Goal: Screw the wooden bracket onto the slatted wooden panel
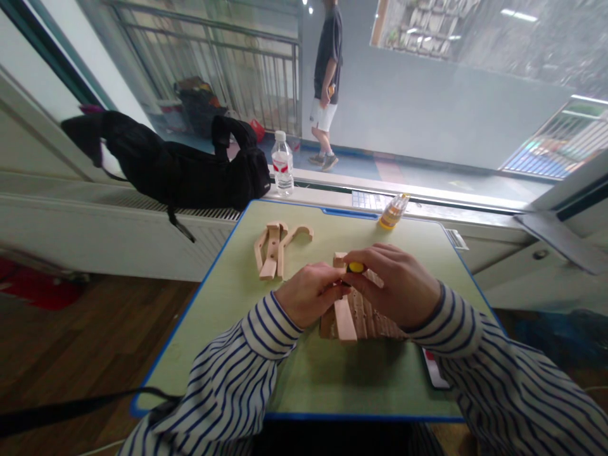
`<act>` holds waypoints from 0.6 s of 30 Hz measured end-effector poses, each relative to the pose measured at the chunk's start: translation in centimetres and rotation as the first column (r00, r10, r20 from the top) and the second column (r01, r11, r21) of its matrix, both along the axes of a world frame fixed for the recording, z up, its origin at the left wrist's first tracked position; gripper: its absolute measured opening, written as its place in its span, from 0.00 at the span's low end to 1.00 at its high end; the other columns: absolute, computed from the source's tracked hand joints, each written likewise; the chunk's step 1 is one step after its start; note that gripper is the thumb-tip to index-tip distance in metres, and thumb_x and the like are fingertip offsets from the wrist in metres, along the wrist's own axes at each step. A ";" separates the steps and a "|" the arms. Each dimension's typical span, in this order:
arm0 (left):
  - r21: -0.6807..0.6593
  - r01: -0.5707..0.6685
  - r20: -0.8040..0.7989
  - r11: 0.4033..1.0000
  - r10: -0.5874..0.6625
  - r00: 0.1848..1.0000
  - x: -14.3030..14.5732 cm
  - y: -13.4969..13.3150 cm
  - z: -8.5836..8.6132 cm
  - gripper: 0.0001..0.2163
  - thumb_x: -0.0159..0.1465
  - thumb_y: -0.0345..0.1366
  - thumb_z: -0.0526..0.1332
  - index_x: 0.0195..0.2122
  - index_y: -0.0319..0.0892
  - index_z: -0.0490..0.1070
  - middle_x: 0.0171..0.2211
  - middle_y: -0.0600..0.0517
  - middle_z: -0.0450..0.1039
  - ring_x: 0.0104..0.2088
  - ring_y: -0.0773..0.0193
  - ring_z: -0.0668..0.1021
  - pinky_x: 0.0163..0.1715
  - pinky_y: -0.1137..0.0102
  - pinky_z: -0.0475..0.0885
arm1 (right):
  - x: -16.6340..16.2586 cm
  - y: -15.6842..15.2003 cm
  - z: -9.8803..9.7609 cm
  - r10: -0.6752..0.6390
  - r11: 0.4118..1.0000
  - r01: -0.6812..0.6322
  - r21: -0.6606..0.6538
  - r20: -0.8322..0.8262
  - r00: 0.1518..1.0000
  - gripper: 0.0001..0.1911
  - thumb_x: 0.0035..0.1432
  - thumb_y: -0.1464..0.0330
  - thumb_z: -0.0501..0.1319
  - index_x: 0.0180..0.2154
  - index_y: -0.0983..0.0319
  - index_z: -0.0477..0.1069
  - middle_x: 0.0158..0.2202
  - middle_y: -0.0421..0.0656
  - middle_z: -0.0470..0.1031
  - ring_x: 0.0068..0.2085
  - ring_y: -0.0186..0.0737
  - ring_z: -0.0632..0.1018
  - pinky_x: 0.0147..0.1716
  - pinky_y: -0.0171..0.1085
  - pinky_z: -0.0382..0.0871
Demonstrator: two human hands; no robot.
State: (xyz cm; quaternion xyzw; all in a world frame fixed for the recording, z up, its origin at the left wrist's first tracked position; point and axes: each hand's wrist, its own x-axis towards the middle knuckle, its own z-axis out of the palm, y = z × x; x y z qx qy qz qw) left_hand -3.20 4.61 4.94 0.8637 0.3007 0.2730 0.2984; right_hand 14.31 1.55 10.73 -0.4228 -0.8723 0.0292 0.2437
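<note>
My right hand (396, 285) is closed round the yellow-and-black handle of a screwdriver (355, 268), seen almost end-on; its shaft and tip are hidden. Against it from the left, my left hand (313, 294) is closed in a pinch, its fingertips at the lower side of the handle. What those fingertips hold is hidden. Beneath both hands lies a pale wooden hook piece (345, 320), resting on a brown ridged block (373, 320) with small holes. To the left, several similar wooden hook pieces (272, 253) lie in a group, some with drilled holes.
The table (228, 323) has a blue rim. A bottle with a yellow base (393, 212) stands tilted-looking near its far edge. Behind are a water bottle (283, 164) and a black bag (190, 168) on the sill. A phone-like object (436, 370) lies under my right forearm. Someone (327, 82) walks beyond the window.
</note>
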 end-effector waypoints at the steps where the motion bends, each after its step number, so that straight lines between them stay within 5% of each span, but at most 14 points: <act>1: 0.002 -0.023 0.006 1.000 0.023 1.000 0.0 -0.1 -0.1 0.06 0.61 0.33 0.57 0.36 0.41 0.72 0.30 0.52 0.73 0.32 0.65 0.74 0.34 0.71 0.69 | 0.0 0.0 0.0 -0.005 1.000 0.005 -0.001 -0.004 1.000 0.13 0.59 0.63 0.55 0.42 0.64 0.69 0.35 0.45 0.75 0.36 0.38 0.73 0.38 0.38 0.66; 7: 0.014 -0.151 0.058 0.988 0.150 0.987 0.4 -0.3 -0.7 0.10 0.58 0.40 0.61 0.38 0.43 0.73 0.28 0.54 0.72 0.30 0.66 0.73 0.32 0.71 0.69 | -0.1 0.0 0.1 -0.035 0.999 0.035 -0.041 -0.021 0.999 0.12 0.58 0.64 0.56 0.41 0.64 0.70 0.35 0.45 0.75 0.36 0.38 0.74 0.38 0.37 0.67; 18: 0.008 -0.096 0.034 0.995 0.095 0.995 0.0 -0.2 -0.5 0.07 0.61 0.36 0.57 0.34 0.41 0.73 0.29 0.52 0.73 0.32 0.65 0.74 0.33 0.72 0.69 | 0.1 0.3 0.8 0.106 0.992 -0.104 -0.070 0.024 0.994 0.13 0.58 0.69 0.54 0.45 0.64 0.68 0.39 0.45 0.75 0.40 0.38 0.74 0.42 0.38 0.66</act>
